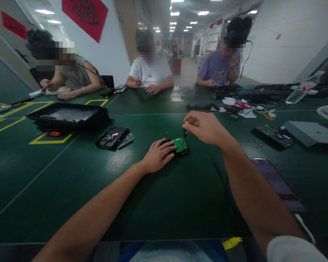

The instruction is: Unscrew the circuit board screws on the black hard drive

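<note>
A hard drive point(183, 152) lies on the green table with its green circuit board point(180, 143) facing up. My left hand point(159, 155) rests flat across the drive's left part, fingers spread and covering it. Over the board's right side, my right hand point(203, 126) grips a small screwdriver point(185, 131) with a yellow and dark handle. The tool points down at the board; whether its tip sits in a screw is too small to tell. Left of my left hand are another hard drive point(110, 137) and a loose circuit board point(127, 140).
A stack of black trays point(68, 115) stands at left. On the right lie a third hard drive point(273, 136), a grey metal box point(311, 133) and a phone-like tablet point(276, 182) beside my right forearm. Red scissors point(243, 105) and a plastic bottle point(303, 89) are farther back. Three people sit opposite.
</note>
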`<state>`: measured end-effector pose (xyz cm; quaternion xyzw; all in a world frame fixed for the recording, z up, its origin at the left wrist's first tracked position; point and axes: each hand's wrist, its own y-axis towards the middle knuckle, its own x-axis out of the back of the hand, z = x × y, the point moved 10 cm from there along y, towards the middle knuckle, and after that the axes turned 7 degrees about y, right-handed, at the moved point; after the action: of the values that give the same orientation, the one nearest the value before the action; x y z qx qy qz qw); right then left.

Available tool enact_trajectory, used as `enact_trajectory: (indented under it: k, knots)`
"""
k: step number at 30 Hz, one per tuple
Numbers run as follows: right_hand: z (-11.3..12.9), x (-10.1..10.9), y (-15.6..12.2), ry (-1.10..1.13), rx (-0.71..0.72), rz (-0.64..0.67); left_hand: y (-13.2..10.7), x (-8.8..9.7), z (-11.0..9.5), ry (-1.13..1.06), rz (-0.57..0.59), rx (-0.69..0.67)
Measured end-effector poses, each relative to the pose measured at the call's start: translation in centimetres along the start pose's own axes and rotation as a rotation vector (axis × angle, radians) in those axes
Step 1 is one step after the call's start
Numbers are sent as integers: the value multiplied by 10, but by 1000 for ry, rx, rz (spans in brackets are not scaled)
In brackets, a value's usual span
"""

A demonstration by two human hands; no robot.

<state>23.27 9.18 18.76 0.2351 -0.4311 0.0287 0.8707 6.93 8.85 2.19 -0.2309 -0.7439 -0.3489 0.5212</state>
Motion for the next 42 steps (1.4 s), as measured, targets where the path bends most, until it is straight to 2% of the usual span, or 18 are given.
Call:
enact_trajectory:
  k: [5,11,28,38,42]
  knots:
    - [4,-4,2,-8,26,40,0,0,-1,9,1,-10]
    - [6,-4,2,21,47,24,0,0,0,-4,5,-6]
    - [-12,-10,7,226,-29,7,0,-1,0,9,5,-4]
    - [-12,-9,8,162,1,9,0,0,0,-13,5,0]
    - [-17,-7,8,169,-37,-18,0,0,-1,-4,8,-6]
